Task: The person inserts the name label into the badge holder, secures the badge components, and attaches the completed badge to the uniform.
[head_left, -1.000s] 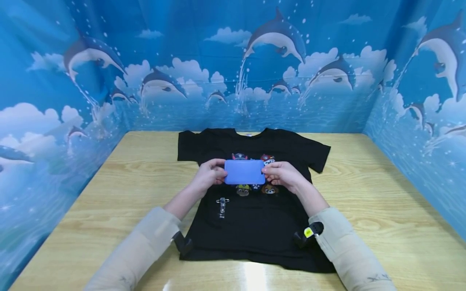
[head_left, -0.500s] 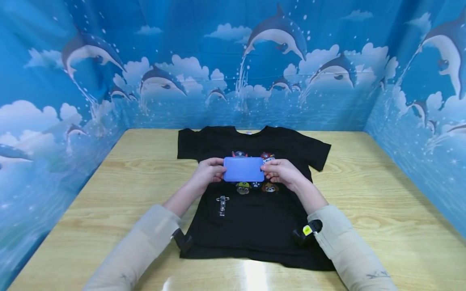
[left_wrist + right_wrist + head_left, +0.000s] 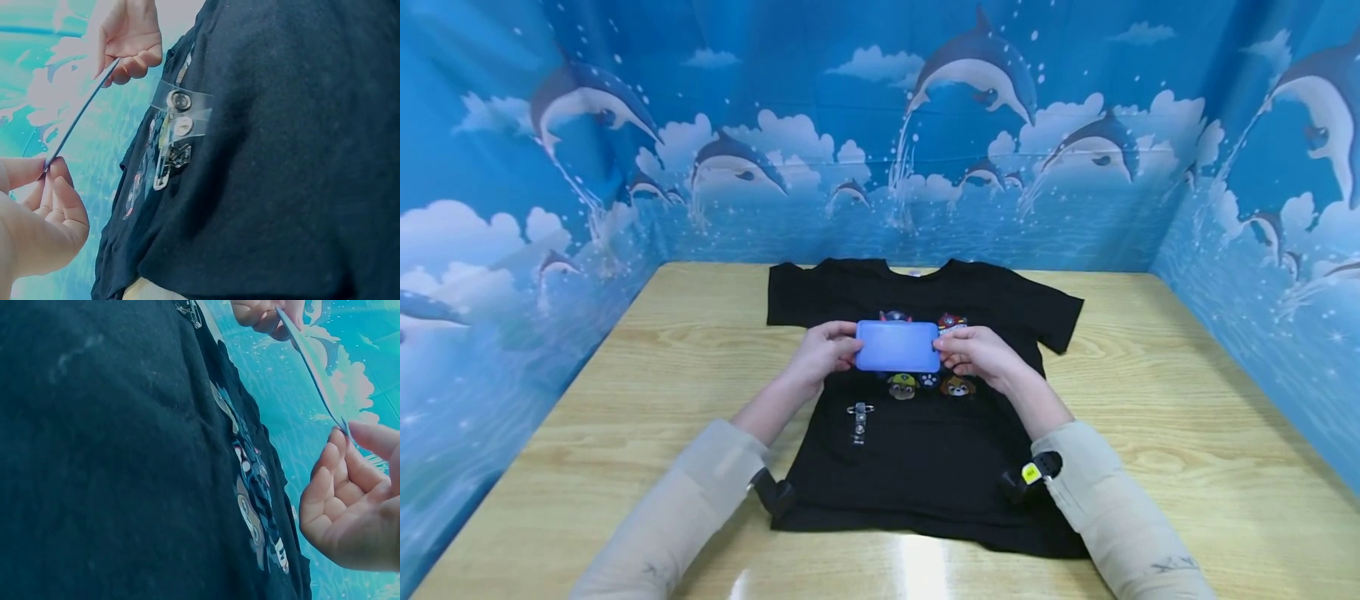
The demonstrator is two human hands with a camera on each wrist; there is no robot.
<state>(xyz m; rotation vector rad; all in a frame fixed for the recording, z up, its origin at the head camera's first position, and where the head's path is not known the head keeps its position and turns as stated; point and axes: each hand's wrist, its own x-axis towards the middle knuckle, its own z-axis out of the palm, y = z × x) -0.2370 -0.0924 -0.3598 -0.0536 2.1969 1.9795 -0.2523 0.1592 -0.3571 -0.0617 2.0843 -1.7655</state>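
A flat blue card holder (image 3: 897, 346) is held level above the black T-shirt (image 3: 917, 467), with its long side running left to right. My left hand (image 3: 824, 354) pinches its left end between thumb and fingers; my right hand (image 3: 981, 354) pinches the right end the same way. In both wrist views the holder (image 3: 81, 115) appears edge-on and thin, apart from the shirt. On the shirt's lower left lies a badge clip (image 3: 860, 423), a clear snap strap with a safety pin (image 3: 161, 178). Part of the shirt's cartoon dog print is hidden behind the holder.
The T-shirt lies spread on a wood-grain table (image 3: 685, 358), its neck toward the back. A blue dolphin-print curtain (image 3: 820, 150) stands around the back and both sides of the table. Each sleeve has a dark wrist camera (image 3: 772, 493) at the cuff.
Both hands have moved slightly left and up in the head view with the card holder between them. The grip looks the same. The shirt and badge clip have stayed put.
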